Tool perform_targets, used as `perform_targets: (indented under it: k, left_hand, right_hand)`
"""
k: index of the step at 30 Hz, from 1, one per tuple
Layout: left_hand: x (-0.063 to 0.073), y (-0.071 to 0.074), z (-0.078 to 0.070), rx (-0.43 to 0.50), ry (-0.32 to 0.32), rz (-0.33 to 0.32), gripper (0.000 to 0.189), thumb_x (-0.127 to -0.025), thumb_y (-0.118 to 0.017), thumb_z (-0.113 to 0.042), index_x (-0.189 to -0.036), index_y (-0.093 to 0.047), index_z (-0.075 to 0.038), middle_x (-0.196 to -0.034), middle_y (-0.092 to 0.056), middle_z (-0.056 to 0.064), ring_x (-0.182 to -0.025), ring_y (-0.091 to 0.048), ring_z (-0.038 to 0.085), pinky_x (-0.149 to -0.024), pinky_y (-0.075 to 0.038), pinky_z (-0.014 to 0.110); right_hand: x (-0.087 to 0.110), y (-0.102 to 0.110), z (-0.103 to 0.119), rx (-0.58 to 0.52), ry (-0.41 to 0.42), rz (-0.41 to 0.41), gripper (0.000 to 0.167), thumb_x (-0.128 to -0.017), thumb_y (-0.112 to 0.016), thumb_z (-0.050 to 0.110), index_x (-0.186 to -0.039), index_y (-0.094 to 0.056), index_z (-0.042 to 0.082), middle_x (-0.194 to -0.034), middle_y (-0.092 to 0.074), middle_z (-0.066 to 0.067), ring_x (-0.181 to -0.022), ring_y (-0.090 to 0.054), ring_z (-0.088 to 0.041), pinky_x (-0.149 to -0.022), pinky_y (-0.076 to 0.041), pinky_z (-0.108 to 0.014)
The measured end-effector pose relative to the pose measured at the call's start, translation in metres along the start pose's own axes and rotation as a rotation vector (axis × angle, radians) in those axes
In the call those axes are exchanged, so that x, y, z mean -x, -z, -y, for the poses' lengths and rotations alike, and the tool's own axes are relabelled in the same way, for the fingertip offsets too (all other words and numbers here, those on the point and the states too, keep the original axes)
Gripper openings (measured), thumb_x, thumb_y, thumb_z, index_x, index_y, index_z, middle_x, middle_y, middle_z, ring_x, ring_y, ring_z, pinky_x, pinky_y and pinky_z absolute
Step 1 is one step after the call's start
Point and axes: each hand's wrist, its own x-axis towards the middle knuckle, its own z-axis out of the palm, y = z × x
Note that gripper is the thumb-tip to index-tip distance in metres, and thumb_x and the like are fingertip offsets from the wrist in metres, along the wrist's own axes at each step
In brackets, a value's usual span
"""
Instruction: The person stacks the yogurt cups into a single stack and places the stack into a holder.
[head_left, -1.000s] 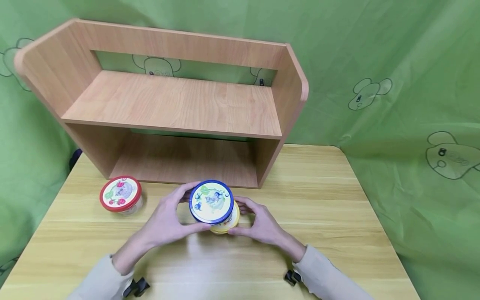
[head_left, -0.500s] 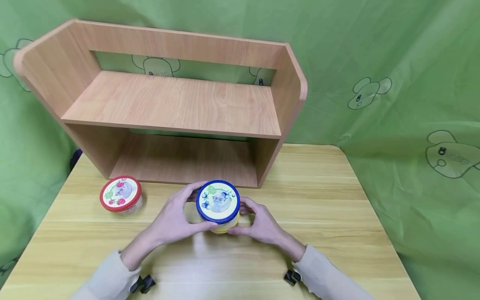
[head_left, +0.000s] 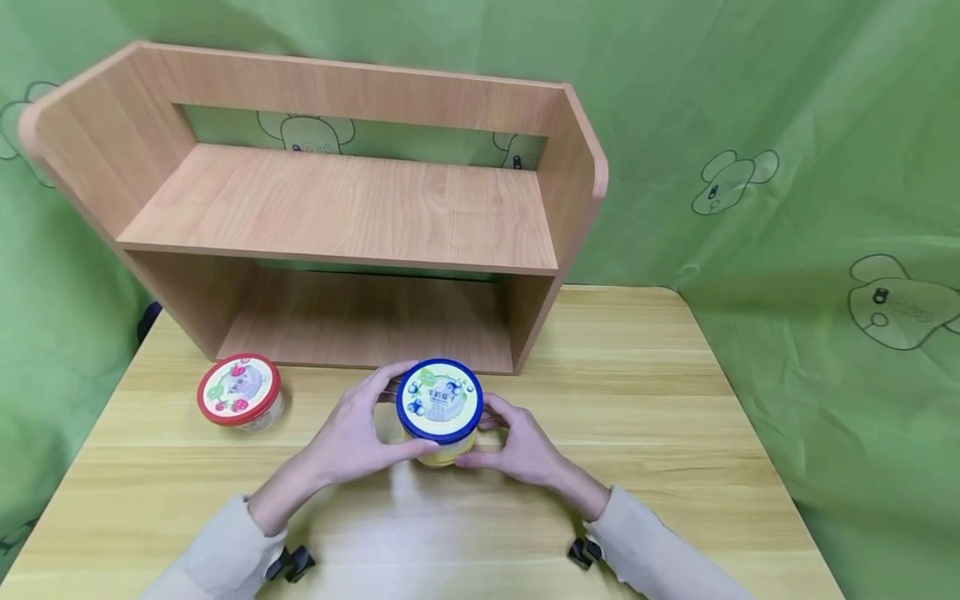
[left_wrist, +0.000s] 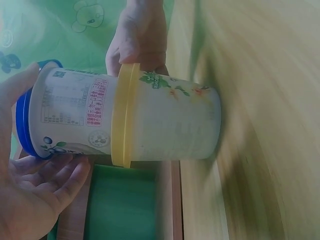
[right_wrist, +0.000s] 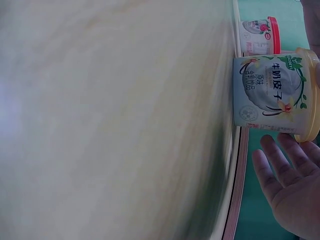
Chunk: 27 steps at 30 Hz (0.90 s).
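- Left hand (head_left: 351,444) is grasping the blue-lidded tub (head_left: 440,401), thumb on the near side, fingers on the far side, up by the blue lid (left_wrist: 25,120).
- Right hand (head_left: 522,447) is grasping the yellow-lidded tub (left_wrist: 175,120) lower down, thumb pressing at the yellow lid (left_wrist: 125,117), fingers reaching round behind.
- Blue-lidded tub is standing upright on top of the yellow lid, bottom touching it. Yellow-lidded tub is standing upright on the table (head_left: 645,467), in front of the shelf (head_left: 345,208).
- Red-lidded tub (head_left: 240,392) is standing on the table too, near the shelf's front left corner, well apart from the stack.
- All three tubs are wearing their lids. Contents: lids and printed walls are hiding them, can't tell how full.
- Prints: blue lid is showing blueberries, red lid (head_left: 246,387) is showing red berries, yellow-lidded tub's wall is showing a flower and green leaves.
- Shelf is resting along the back of the table, two boards, one above the other.
- Green cloth (head_left: 787,108) is hanging behind, printed with cartoon mouse heads.
- Light sleeves (head_left: 225,546) are covering both forearms, a small black fitting (head_left: 292,564) sitting by each cuff.
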Motion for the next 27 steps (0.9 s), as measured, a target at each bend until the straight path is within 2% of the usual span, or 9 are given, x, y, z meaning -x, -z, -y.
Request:
perform_targets:
  k: [14, 27]
  left_hand:
    - [-0.0006, -0.0015, 0.0020, 0.016, -0.017, 0.002, 0.096, -0.077, -0.094, -0.045, -0.155, -0.045, -0.020, -0.144, -0.064, 0.002, -0.123, -0.066, 0.023, -0.105, -0.055, 0.058]
    - [0.0021, 0.0003, 0.0030, 0.013, -0.018, 0.006, 0.099, -0.077, -0.094, -0.043, -0.158, -0.042, -0.019, -0.144, -0.063, 0.003, -0.124, -0.067, 0.023, -0.107, -0.055, 0.056]
  right_hand:
    - [-0.0005, -0.0008, -0.0005, 0.003, -0.004, -0.006, 0.075, -0.078, -0.095, 0.029, -0.143, -0.059, 0.016, -0.136, -0.073, -0.002, -0.118, -0.072, -0.020, -0.104, -0.060, -0.041]
    - [-0.0003, -0.0014, -0.0016, -0.007, 0.005, -0.006, 0.077, -0.078, -0.095, 0.027, -0.145, -0.058, 0.016, -0.137, -0.073, -0.004, -0.117, -0.073, -0.024, -0.105, -0.059, -0.047]
